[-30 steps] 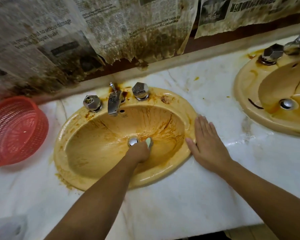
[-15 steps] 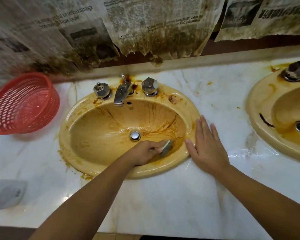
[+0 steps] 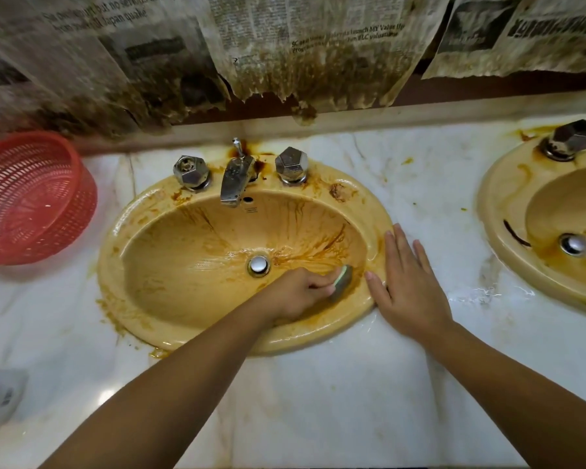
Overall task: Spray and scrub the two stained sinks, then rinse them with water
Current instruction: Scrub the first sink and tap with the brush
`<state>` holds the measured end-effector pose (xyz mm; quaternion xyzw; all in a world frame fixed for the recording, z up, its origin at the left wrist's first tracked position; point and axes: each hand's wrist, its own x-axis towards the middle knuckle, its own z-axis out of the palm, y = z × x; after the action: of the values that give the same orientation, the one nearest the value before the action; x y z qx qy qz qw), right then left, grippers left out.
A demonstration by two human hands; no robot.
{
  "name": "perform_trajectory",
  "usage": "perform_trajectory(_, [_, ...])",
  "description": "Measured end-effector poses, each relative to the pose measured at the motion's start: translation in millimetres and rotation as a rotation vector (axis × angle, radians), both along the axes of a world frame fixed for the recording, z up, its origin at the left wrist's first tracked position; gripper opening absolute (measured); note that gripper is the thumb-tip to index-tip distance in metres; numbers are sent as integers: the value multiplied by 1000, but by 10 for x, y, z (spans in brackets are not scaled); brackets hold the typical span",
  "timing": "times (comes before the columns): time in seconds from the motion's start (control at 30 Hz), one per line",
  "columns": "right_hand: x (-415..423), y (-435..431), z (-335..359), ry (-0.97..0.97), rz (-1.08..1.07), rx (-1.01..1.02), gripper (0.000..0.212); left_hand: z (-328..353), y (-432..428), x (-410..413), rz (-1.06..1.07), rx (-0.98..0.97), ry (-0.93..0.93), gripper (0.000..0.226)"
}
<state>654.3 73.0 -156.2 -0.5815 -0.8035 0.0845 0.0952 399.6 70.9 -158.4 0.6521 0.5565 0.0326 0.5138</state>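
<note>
Wet marble counter (image 3: 318, 401), red mesh basket (image 3: 31, 198) at left, right hand (image 3: 410, 289) flat

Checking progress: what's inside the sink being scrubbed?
Visible: brown streaks, the drain plug, and the left hand gripping a sponge. The sink beneath hand and sponge is hidden.

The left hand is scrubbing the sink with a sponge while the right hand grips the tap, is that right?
Not quite. The head view shows the right hand lying flat on the counter beside the sink, not on the tap. The left hand does hold the sponge.
</note>
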Motion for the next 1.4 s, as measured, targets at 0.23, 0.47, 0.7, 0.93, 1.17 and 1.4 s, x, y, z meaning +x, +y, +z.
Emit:
perform_trajectory(0.23, [-3, 4, 2, -13, -5, 11, 78, -125, 150, -205, -188, 37, 420, 41])
perform_trajectory(0.47, [-1, 1, 3, -3, 1, 4, 79, -38, 115, -64, -75, 21, 126, 33])
perform_trajectory(0.7, [9, 9, 18, -1, 25, -15, 76, 160, 60, 176, 38, 19, 91, 30])
perform_trajectory(0.93, [32, 19, 12, 36, 39, -48, 67, 29, 65, 76, 61, -36, 455, 37])
perform_trajectory(1.17, [168, 493, 60, -13, 278, -95, 67, 371, 63, 528, 350, 12, -113, 27])
perform_trajectory(1.4, [373, 1011, 52, 7, 432, -130, 62, 153, 154, 231, 200, -141, 330, 37])
